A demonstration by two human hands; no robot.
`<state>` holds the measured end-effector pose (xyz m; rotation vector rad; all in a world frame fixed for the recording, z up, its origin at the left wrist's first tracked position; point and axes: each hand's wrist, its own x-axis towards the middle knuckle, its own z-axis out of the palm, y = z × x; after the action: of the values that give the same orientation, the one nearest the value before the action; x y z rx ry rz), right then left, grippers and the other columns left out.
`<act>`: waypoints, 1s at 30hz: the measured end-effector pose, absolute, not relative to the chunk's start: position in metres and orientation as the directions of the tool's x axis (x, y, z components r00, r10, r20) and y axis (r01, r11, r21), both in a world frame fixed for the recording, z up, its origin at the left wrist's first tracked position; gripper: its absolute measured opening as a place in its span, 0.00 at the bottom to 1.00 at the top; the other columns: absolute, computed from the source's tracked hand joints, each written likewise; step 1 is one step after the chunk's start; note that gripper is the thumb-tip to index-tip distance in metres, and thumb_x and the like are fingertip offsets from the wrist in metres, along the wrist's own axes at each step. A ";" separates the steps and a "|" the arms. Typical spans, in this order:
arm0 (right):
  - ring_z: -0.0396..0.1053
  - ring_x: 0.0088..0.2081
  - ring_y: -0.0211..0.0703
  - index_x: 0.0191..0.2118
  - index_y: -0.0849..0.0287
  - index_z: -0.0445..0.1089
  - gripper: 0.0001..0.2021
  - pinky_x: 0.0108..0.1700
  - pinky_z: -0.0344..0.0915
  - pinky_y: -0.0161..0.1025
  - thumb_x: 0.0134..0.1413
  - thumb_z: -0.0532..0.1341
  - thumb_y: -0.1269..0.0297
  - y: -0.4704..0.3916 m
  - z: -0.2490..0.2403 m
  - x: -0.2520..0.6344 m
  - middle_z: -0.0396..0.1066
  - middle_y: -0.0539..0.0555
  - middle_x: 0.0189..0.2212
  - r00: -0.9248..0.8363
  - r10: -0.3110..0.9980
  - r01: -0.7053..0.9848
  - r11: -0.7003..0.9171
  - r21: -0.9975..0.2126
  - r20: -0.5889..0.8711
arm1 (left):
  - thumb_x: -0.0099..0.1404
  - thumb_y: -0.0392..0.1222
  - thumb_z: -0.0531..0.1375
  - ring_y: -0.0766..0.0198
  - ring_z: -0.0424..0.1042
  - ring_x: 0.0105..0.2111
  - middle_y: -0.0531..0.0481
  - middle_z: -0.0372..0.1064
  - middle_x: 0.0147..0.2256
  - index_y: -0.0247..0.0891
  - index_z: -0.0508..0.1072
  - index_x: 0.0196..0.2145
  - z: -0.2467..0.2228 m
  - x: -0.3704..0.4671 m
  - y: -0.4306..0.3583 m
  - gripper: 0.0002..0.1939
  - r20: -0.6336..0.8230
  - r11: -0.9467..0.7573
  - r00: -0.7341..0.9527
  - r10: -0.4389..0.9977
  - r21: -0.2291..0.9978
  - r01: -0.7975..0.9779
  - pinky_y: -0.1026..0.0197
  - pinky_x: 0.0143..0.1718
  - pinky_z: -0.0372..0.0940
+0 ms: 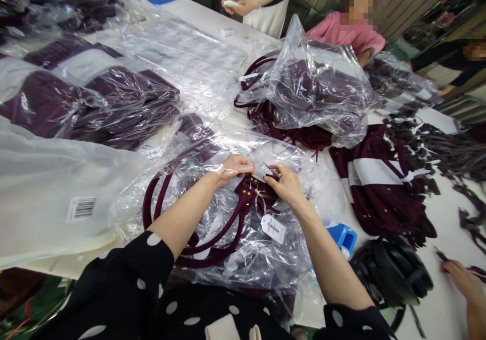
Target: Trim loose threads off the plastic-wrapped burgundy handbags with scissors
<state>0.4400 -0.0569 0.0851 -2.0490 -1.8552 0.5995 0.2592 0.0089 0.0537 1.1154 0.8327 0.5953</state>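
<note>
A burgundy handbag [247, 190] with long looped handles lies in front of me among clear plastic wrap [266, 274]. A white hang tag [273, 229] on a string is tied near its gold-studded strap tab. My left hand [235, 170] is closed in a pinch just above that tab; what sits between its fingertips is too small to make out. My right hand [285, 183] is closed around small thread snips [272, 171], their pointed metal tip aimed toward my left hand. The snips' rear part is hidden by my fingers.
Plastic-wrapped burgundy bags [125, 97] lie at left, with another wrapped pile [315, 86] ahead. Unwrapped burgundy bags [387, 178] and a black object [393, 274] are at right. A barcoded plastic bag [56, 193] covers the near left. Co-workers stand across the table; another person's hand [465, 281] shows at right.
</note>
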 end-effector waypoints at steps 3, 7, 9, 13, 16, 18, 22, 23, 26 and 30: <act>0.67 0.43 0.50 0.50 0.58 0.65 0.24 0.43 0.61 0.44 0.48 0.59 0.51 -0.047 0.081 0.441 0.71 0.58 0.42 -0.002 0.984 0.904 -0.074 -0.422 -0.177 | 0.46 0.43 0.63 0.71 0.59 0.22 0.49 0.67 0.22 0.31 0.71 0.20 0.051 0.261 0.010 0.10 -0.288 0.356 0.551 0.784 0.934 -0.018 0.66 0.23 0.50; 0.69 0.42 0.49 0.48 0.52 0.67 0.21 0.42 0.63 0.42 0.48 0.60 0.50 -0.042 0.082 0.443 0.72 0.54 0.42 -0.158 0.954 0.909 0.040 -0.414 -0.255 | 0.43 0.44 0.63 0.70 0.59 0.22 0.49 0.67 0.22 0.32 0.71 0.20 0.049 0.261 0.010 0.11 -0.304 0.381 0.520 0.798 0.923 -0.045 0.66 0.23 0.51; 0.70 0.40 0.48 0.45 0.52 0.69 0.15 0.39 0.63 0.40 0.53 0.57 0.56 -0.043 0.081 0.444 0.74 0.53 0.39 -0.209 0.948 0.925 0.111 -0.364 -0.242 | 0.43 0.44 0.64 0.69 0.60 0.23 0.49 0.67 0.22 0.32 0.72 0.20 0.048 0.261 0.010 0.11 -0.307 0.386 0.516 0.800 0.921 -0.050 0.66 0.23 0.52; 0.70 0.36 0.45 0.38 0.55 0.72 0.11 0.37 0.62 0.38 0.55 0.53 0.66 -0.049 0.071 0.450 0.74 0.54 0.34 -0.279 0.954 0.923 0.235 -0.305 -0.109 | 0.42 0.41 0.64 0.67 0.62 0.26 0.47 0.69 0.26 0.32 0.71 0.18 0.050 0.263 0.010 0.09 -0.334 0.419 0.489 0.806 0.905 -0.072 0.66 0.23 0.52; 0.70 0.34 0.43 0.37 0.57 0.72 0.10 0.37 0.63 0.37 0.53 0.54 0.67 -0.056 0.065 0.455 0.74 0.54 0.33 -0.275 0.961 0.858 0.265 -0.439 0.043 | 0.40 0.39 0.63 0.67 0.64 0.28 0.46 0.70 0.30 0.32 0.71 0.18 0.051 0.264 0.012 0.07 -0.378 0.471 0.411 0.829 0.870 -0.148 0.66 0.24 0.54; 0.70 0.32 0.41 0.36 0.59 0.72 0.09 0.36 0.63 0.35 0.53 0.54 0.66 -0.061 0.068 0.457 0.74 0.54 0.31 -0.221 0.960 0.787 0.279 -0.550 0.170 | 0.40 0.38 0.63 0.66 0.64 0.29 0.46 0.70 0.29 0.32 0.72 0.19 0.049 0.266 0.016 0.06 -0.398 0.487 0.333 0.855 0.838 -0.248 0.65 0.26 0.56; 0.67 0.27 0.37 0.34 0.60 0.71 0.10 0.31 0.61 0.33 0.54 0.56 0.62 -0.068 0.084 0.454 0.71 0.51 0.26 -0.021 0.957 0.704 0.220 -0.675 0.291 | 0.37 0.35 0.62 0.66 0.65 0.29 0.48 0.70 0.29 0.32 0.72 0.19 0.044 0.268 0.021 0.05 -0.401 0.454 0.215 0.891 0.801 -0.389 0.64 0.30 0.59; 0.65 0.25 0.36 0.34 0.59 0.71 0.10 0.30 0.60 0.33 0.53 0.56 0.60 -0.069 0.088 0.453 0.70 0.50 0.25 0.013 0.960 0.691 0.194 -0.697 0.280 | 0.38 0.34 0.61 0.66 0.65 0.29 0.48 0.70 0.28 0.32 0.73 0.19 0.043 0.268 0.021 0.05 -0.384 0.441 0.218 0.897 0.805 -0.397 0.64 0.31 0.59; 0.62 0.24 0.36 0.33 0.58 0.71 0.11 0.29 0.58 0.34 0.53 0.57 0.58 -0.068 0.098 0.449 0.67 0.48 0.23 0.068 0.974 0.655 0.122 -0.746 0.218 | 0.38 0.34 0.60 0.67 0.65 0.28 0.49 0.70 0.25 0.32 0.73 0.19 0.043 0.269 0.020 0.05 -0.348 0.430 0.279 0.895 0.838 -0.334 0.63 0.33 0.60; 0.58 0.24 0.35 0.30 0.58 0.70 0.10 0.29 0.56 0.34 0.50 0.58 0.57 -0.066 0.104 0.444 0.64 0.47 0.21 0.111 0.983 0.577 0.057 -0.815 0.147 | 0.39 0.34 0.60 0.66 0.65 0.28 0.49 0.70 0.25 0.32 0.73 0.17 0.045 0.268 0.016 0.03 -0.340 0.416 0.326 0.882 0.887 -0.201 0.62 0.36 0.59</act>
<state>0.4441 -0.0657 0.1035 -1.6154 -1.5603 0.6618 0.2684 0.0163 0.0454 0.8549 0.9753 0.8367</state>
